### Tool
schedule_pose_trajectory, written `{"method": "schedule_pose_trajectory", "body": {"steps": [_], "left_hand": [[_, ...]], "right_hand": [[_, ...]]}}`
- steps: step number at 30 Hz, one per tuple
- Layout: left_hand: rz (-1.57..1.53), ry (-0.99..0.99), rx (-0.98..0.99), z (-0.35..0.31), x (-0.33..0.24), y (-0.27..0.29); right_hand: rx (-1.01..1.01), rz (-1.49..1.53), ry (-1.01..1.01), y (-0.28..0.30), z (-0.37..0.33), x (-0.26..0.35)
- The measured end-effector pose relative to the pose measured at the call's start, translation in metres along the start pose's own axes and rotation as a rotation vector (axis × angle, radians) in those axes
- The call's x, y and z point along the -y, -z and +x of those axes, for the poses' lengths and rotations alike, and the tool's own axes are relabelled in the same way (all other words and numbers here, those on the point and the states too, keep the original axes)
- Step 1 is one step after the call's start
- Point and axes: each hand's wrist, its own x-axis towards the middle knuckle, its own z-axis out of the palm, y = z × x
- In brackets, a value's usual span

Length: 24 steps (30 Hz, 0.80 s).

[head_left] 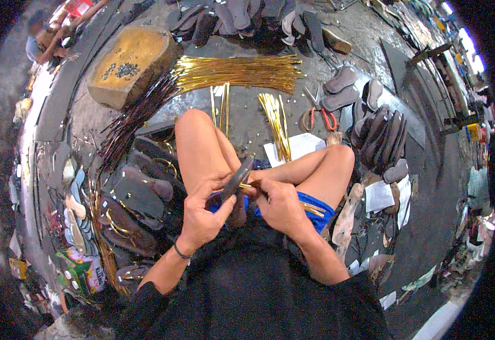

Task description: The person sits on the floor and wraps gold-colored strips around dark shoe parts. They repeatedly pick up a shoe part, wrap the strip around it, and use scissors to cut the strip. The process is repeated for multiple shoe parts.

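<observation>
In my lap, my left hand (202, 214) is closed round a dark shoe sole (237, 178), tilted on edge with its tip pointing away from me. My right hand (281, 205) pinches a thin gold strap (245, 186) against the sole's side. Gold strap ends (314, 210) stick out beyond my right hand, over the blue shorts. My right fingertips are partly hidden, so how the strap meets the sole is not visible. Just ahead of my knees lies a small bundle of gold straps (277, 127) on white paper (304, 145).
Far ahead spreads a large bundle of gold straps (236, 75), beside a wooden block (128, 51) with small dark bits. Red-handled scissors (319, 110) and stacked dark soles (379, 139) lie at right. Dark soles with gold straps (125, 226) pile up left. Another person (49, 42) is far left.
</observation>
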Motion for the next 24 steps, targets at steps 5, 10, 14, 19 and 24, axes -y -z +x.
{"method": "schedule_pose_trajectory", "body": {"steps": [5,10,14,19,24], "left_hand": [[-0.134,0.037,0.048,0.0,0.001,-0.008],[-0.141,-0.043,0.118,0.003,0.003,-0.022],[-0.041,-0.22,-0.041,-0.022,0.0,-0.032],[-0.047,-0.081,-0.063,-0.015,0.008,-0.065],[0.34,0.055,0.364,-0.02,0.056,-0.066]], "right_hand": [[0.009,-0.019,0.052,0.006,-0.002,0.0],[0.068,-0.046,0.041,0.02,-0.007,-0.003],[0.126,-0.018,0.003,0.041,-0.027,0.002],[-0.127,-0.119,-0.172,0.054,-0.039,0.0],[-0.134,-0.378,-0.179,0.074,-0.012,-0.029]]}}
